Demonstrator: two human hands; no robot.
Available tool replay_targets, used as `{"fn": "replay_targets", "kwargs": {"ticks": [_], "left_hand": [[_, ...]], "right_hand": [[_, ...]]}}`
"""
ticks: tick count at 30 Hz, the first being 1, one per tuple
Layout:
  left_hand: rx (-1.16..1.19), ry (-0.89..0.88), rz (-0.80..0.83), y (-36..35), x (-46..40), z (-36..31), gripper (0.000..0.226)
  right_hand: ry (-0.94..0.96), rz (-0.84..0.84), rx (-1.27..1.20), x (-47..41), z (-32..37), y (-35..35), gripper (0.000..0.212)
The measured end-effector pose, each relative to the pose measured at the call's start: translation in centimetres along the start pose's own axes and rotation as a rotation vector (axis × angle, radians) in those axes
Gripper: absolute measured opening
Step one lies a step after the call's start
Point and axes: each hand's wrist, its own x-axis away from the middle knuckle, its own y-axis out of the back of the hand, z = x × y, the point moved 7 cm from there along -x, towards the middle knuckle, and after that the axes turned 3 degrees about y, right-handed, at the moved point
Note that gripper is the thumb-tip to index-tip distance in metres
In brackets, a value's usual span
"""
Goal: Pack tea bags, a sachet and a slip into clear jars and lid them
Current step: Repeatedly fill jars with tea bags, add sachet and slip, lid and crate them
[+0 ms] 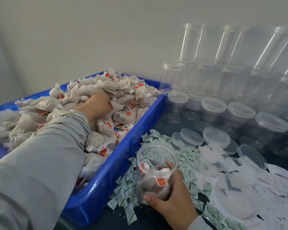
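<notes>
Left hand (98, 105) digs among tea bags (123, 97); right hand (175, 196) grips jar (156, 166) (part-filled).

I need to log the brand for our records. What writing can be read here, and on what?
None can be read.
Red tags on the tea bags: yellow marks, blurred.
Green-and-white sachets: print too small.
White paper slips: dark print, blurred.
Clear jar, lids: no label visible.

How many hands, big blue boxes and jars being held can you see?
Hands: 2 (left hand in white tea bags, right hand holding the jar)
Blue plastic crate: 1
Clear plastic jar, held, lidless: 1
Total: 4
</notes>
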Motion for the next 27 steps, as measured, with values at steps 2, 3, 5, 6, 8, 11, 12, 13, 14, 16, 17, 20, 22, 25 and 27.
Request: {"fn": "replay_targets", "kwargs": {"ticks": [2, 3, 5, 6, 8, 11, 12, 13, 14, 16, 17, 20, 22, 25, 27], "left_hand": [[-0.111, 0.011, 0.077, -0.6, 0.4, 0.0, 0.026], [-0.146, 0.015, 0.132, -1.0, 0.6, 0.1, 0.026], [-0.188, 0.035, 0.253, -1.7, 1.1, 0.4, 0.032], [-0.207, 0.051, 0.292, -1.9, 1.3, 0.6, 0.036], [-0.278, 0.069, 0.308, -1.9, 1.3, 0.9, 0.042], [-0.390, 0.071, 0.288, -1.7, 0.9, 1.2, 0.044], [-0.417, 0.073, 0.286, -1.6, 0.9, 1.2, 0.043], [-0.440, 0.072, 0.286, -1.7, 0.9, 1.3, 0.041], [-0.458, 0.064, 0.287, -1.7, 0.8, 1.3, 0.039], [-0.467, 0.048, 0.279, -1.7, 0.7, 1.2, 0.034], [-0.461, 0.049, 0.271, -1.7, 0.7, 1.2, 0.033], [-0.417, 0.038, 0.191, -0.8, 0.4, 0.9, 0.029], [-0.311, 0.021, 0.086, 0.1, 0.0, 0.6, 0.027], [0.039, 0.012, -0.041, 1.2, -0.4, 0.2, 0.021], [0.337, -0.009, -0.059, 1.4, -0.1, -0.6, 0.014]], "right_hand": [[0.006, 0.010, -0.010, 0.0, 0.1, -0.1, 0.081], [0.007, 0.014, -0.012, 0.0, 0.1, -0.1, 0.081], [0.007, 0.018, -0.014, 0.0, 0.2, -0.1, 0.081], [0.009, 0.021, -0.014, 0.0, 0.2, -0.1, 0.081], [0.016, 0.027, -0.011, 0.0, 0.3, 0.0, 0.080], [0.014, 0.044, -0.027, 0.0, 0.3, -0.1, 0.080], [0.014, 0.046, -0.027, 0.0, 0.3, -0.2, 0.079], [0.015, 0.045, -0.023, 0.0, 0.3, -0.2, 0.079], [0.015, 0.042, -0.020, 0.0, 0.4, -0.2, 0.079], [0.010, 0.044, -0.024, 0.0, 0.3, -0.1, 0.079], [0.006, 0.047, -0.029, 0.0, 0.3, -0.2, 0.079], [-0.003, 0.054, -0.030, 0.1, 0.3, -0.2, 0.080], [-0.010, 0.060, -0.039, 0.1, 0.3, -0.2, 0.079], [-0.008, 0.055, -0.028, 0.1, 0.3, -0.2, 0.080], [-0.011, 0.052, -0.032, 0.1, 0.2, -0.1, 0.082]]}}
